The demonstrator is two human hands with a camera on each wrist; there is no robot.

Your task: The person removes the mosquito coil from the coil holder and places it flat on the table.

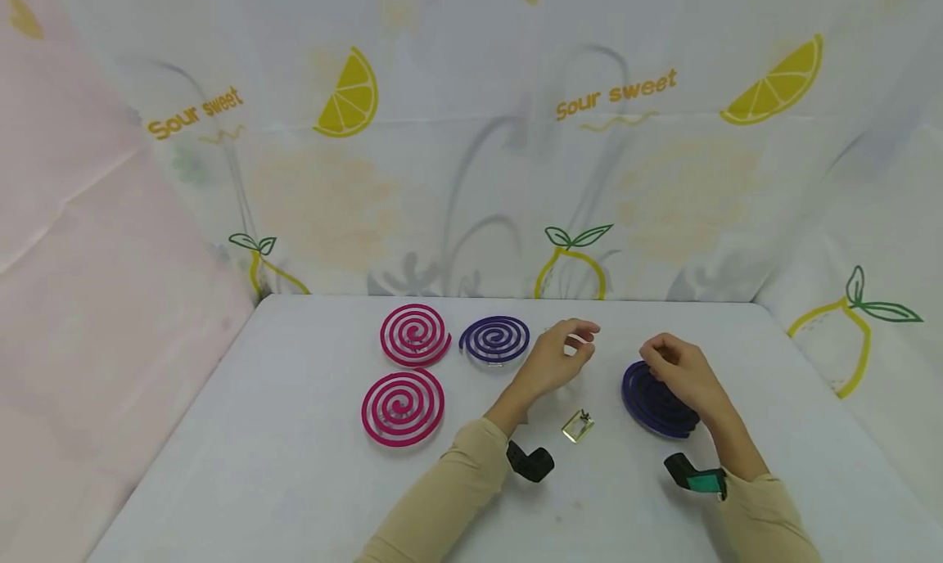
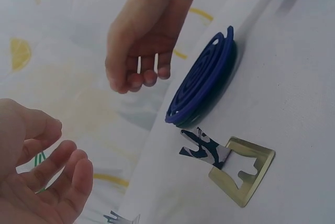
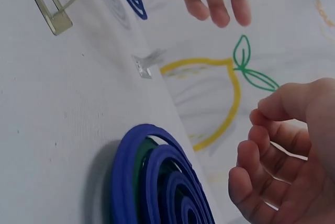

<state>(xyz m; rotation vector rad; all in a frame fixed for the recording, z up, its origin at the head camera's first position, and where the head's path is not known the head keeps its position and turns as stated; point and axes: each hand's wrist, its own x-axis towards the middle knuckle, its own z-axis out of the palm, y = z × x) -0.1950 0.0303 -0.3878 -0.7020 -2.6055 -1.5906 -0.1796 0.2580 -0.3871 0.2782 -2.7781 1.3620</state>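
Observation:
My right hand (image 1: 685,375) hovers with loosely bent fingers over a stack of dark blue mosquito coils (image 1: 651,403); nothing shows between its thumb and fingers in the right wrist view. Under the top blue coil (image 3: 152,166) a green layer peeks through. My left hand (image 1: 552,358) is raised at mid-table, its fingers loosely curved around nothing. In front of it lies a brass-coloured metal coil stand (image 1: 578,425), whose cut prong (image 2: 204,148) is bent upward. A second stand (image 3: 142,67) sits farther back, mostly hidden behind the left hand in the head view.
Left of my left hand, a single purple-blue coil (image 1: 495,339) rests on a small stand. Two pink-red coils (image 1: 416,335) lie farther left, one in front of the other. A lemon-print cloth (image 1: 457,178) hangs behind the white table (image 1: 280,465).

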